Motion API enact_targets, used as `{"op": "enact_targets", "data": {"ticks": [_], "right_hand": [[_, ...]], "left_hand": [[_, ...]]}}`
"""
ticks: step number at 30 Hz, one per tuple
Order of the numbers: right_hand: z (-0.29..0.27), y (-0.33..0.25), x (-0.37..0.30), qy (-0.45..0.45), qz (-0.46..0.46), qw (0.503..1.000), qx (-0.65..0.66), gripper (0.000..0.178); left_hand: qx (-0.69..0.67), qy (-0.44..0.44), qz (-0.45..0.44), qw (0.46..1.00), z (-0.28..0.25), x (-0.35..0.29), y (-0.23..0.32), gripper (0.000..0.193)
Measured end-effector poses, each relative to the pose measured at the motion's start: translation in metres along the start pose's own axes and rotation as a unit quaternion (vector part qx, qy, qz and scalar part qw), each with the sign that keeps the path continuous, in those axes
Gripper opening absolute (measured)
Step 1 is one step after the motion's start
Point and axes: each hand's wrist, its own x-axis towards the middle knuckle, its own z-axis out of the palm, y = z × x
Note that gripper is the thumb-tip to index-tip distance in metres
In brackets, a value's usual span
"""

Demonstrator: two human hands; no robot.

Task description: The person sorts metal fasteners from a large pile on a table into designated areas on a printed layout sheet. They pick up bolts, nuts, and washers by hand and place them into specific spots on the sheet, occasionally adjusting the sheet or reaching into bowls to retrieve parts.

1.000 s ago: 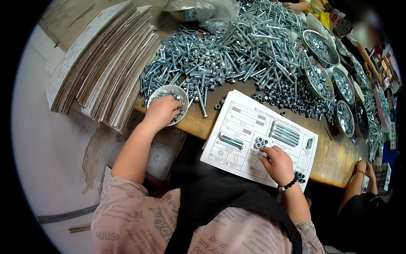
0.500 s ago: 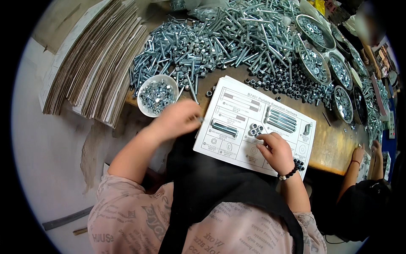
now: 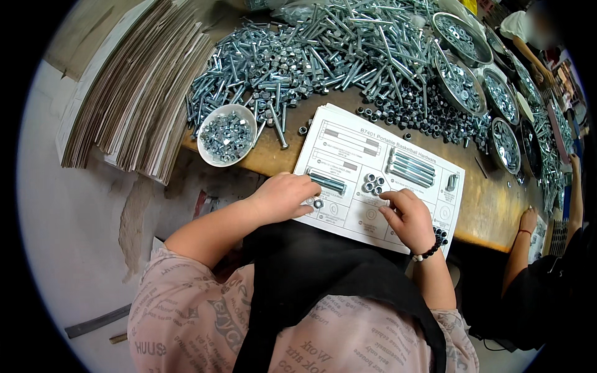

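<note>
A stack of printed sheets (image 3: 398, 214) lies tilted on the table's front edge, with hardware set on its drawn boxes. My left hand (image 3: 280, 198) rests at the lower left of the top sheet, fingers bent and closed on a small nut (image 3: 309, 201). Another nut (image 3: 318, 204) sits beside its fingertips. Just above lie short bolts (image 3: 328, 182). My right hand (image 3: 408, 219) hovers over the sheet's middle, thumb and forefinger apart, holding nothing visible. Close to its fingertips is a cluster of larger nuts (image 3: 374, 184). Long bolts (image 3: 410, 168) lie in a row farther up.
A white bowl of nuts (image 3: 203, 140) stands left of the sheets. Behind spreads a big pile of bolts (image 3: 367, 43), with dark-centred nuts (image 3: 429, 115) in front. Metal bowls of washers (image 3: 507, 146) line the right. Stacked cardboard (image 3: 137, 81) stands left; a co-worker's arm (image 3: 521, 242) reaches in right.
My left hand has moved from beside the white bowl down onto the sheet's lower left, where nuts now show at its fingertips. My right hand has barely moved.
</note>
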Motion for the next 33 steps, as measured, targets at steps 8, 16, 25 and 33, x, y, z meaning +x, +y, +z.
{"op": "enact_targets", "data": {"ticks": [8,16,25,33], "right_hand": [[-0.006,0.004,-0.004,0.023,0.01,1.0,0.003,0.019],[-0.035,0.034,-0.018,0.103,0.065,0.993,0.003,0.02],[-0.089,0.096,-0.053,0.246,0.178,0.953,-0.014,0.019],[-0.151,0.187,-0.047,0.27,0.234,0.927,-0.115,0.019]], "left_hand": [[0.017,-0.039,-0.019,0.999,0.004,0.002,0.005,0.025],[-0.073,-0.029,-0.067,0.995,-0.009,0.003,0.003,0.034],[-0.163,0.205,-0.184,0.947,-0.006,0.014,-0.023,0.025],[-0.189,0.343,-0.196,0.899,0.041,0.017,-0.071,0.023]]}}
